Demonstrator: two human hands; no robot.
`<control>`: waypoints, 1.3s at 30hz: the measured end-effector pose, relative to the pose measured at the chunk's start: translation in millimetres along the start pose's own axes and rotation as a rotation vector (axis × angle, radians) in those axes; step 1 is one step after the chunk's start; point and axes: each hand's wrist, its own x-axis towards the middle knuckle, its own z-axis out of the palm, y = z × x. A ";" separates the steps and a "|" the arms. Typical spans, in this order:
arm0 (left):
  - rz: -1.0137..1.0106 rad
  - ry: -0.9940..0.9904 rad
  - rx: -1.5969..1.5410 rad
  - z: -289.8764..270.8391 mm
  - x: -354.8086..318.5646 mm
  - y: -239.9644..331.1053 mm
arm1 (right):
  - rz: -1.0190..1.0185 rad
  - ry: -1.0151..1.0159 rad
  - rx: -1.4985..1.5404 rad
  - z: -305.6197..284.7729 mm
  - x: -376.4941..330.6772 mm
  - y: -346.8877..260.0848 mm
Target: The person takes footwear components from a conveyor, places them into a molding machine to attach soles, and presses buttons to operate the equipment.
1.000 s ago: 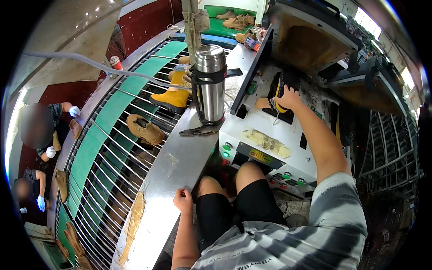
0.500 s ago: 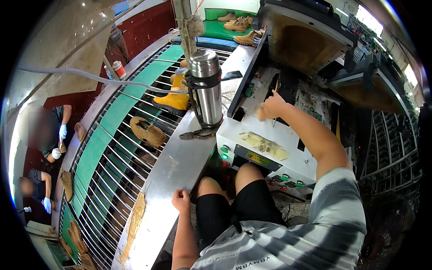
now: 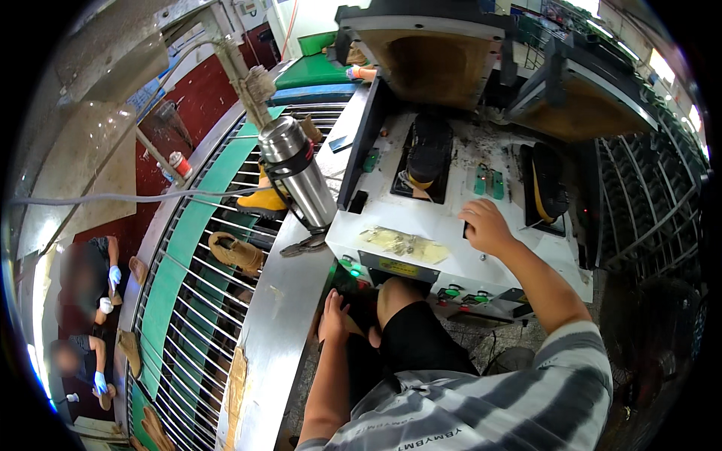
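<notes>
My right hand (image 3: 489, 228) is at the front part of the white machine's top (image 3: 391, 214), its fingers curled beside a dark slot. What the fingers hold, if anything, is hidden. My left hand (image 3: 332, 317) hangs over my left thigh, fingers loosely apart and nothing in them. Sole up, a black-soled shoe (image 3: 430, 146) with a yellowish edge sits in the machine's left recess. A second black-soled shoe (image 3: 549, 184), yellow along its side, lies in the right recess. Two padded lids, the left lid (image 3: 429, 64) and the right lid (image 3: 583, 98), stand raised behind them.
A steel thermos (image 3: 304, 177) stands on the metal ledge (image 3: 282, 316), by a dark pliers-like tool (image 3: 304, 245). The roller rack left carries a tan shoe (image 3: 237, 254) and a yellow boot (image 3: 263, 199). Beyond it work two people in blue gloves. Another person's gloved hand (image 3: 361, 73) shows far back.
The view has shifted. My right hand has drawn back from the left recess toward the machine's front, uncovering the shoe there. My left hand has moved over my thigh and its fingers have spread.
</notes>
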 end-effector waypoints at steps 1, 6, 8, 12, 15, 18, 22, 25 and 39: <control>0.009 0.005 -0.104 17.4 2.0 1.4 | 0.055 0.063 -0.018 -12.2 -17.5 5.5; 0.035 -0.149 -0.528 94.4 26.5 14.1 | 0.357 0.323 -0.250 -65.7 -91.0 62.5; 0.068 -0.170 -0.438 97.2 25.7 14.0 | 0.470 0.365 -0.356 -81.3 -100.7 83.2; -0.015 -0.307 -0.193 63.7 20.7 0.1 | 0.842 0.270 -0.464 -100.8 -94.1 140.7; -0.015 -0.181 -0.074 53.0 -3.6 14.5 | 1.241 -0.007 -0.213 -115.0 -62.8 165.8; -0.080 -0.090 -0.201 -2.4 -14.3 1.5 | 1.321 -0.267 -0.182 -106.3 -39.1 173.7; -0.050 0.056 -0.296 -41.3 -43.4 -7.3 | 1.281 -0.363 -0.167 -121.7 -29.6 214.0; 0.021 0.040 -0.336 -94.4 -49.5 -16.3 | 1.257 0.015 -0.053 -151.8 -8.9 203.3; 0.071 -0.073 -0.058 -5.9 -68.3 13.5 | 0.975 0.567 0.485 -286.7 -69.3 86.3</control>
